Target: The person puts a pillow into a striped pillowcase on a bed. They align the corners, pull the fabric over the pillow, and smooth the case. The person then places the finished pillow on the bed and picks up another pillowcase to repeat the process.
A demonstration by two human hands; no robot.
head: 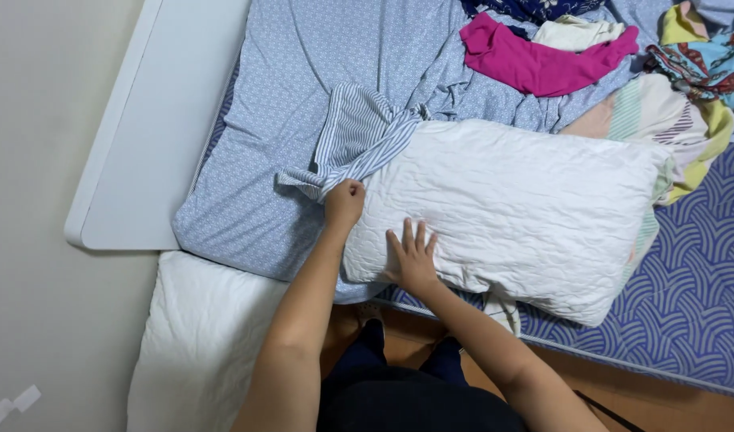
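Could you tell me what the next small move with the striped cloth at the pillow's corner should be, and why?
Probably a further pull to the left. The left hand is closed on the blue-and-white striped cloth, which lies bunched at the upper left corner of the white quilted pillow. The right hand lies flat on the pillow, bracing it.

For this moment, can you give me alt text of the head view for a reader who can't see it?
Seen from above, a person's left hand grips a blue-and-white striped cloth while the right hand lies flat on a white quilted pillow on a bed with a blue patterned sheet. A magenta garment and other colourful clothes lie at the far side.
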